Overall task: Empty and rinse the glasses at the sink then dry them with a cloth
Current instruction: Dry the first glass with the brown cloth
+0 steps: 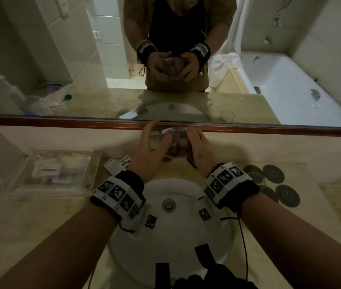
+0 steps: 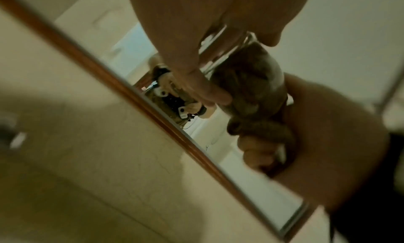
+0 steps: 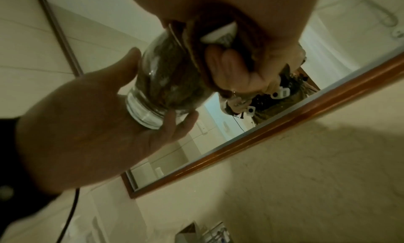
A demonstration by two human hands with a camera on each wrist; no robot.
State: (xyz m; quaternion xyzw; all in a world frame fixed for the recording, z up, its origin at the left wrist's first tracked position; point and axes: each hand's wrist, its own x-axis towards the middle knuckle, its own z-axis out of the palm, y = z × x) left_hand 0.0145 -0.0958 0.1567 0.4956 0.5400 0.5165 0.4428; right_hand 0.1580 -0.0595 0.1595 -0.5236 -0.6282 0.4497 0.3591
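A clear glass [image 1: 164,135] lies sideways between my two hands, held above the white sink [image 1: 171,232] close to the mirror. My left hand [image 1: 155,144] grips its thick base, fingers and thumb curled round it. A brown cloth [image 1: 178,145] is stuffed into the glass, and my right hand [image 1: 197,146] grips the cloth at the mouth. In the right wrist view the glass [image 3: 157,92] sits in the left hand [image 3: 91,118], and the cloth [image 3: 192,44] runs into my right fingers [image 3: 227,65]. The left wrist view shows the cloth [image 2: 255,91] filling the glass [image 2: 227,56].
Several dark round coasters [image 1: 273,174] lie on the counter right of the sink. A clear acrylic tray [image 1: 40,184] with small items stands on the left. The wood-framed mirror [image 1: 248,128] runs just behind my hands and reflects another glass [image 1: 227,115].
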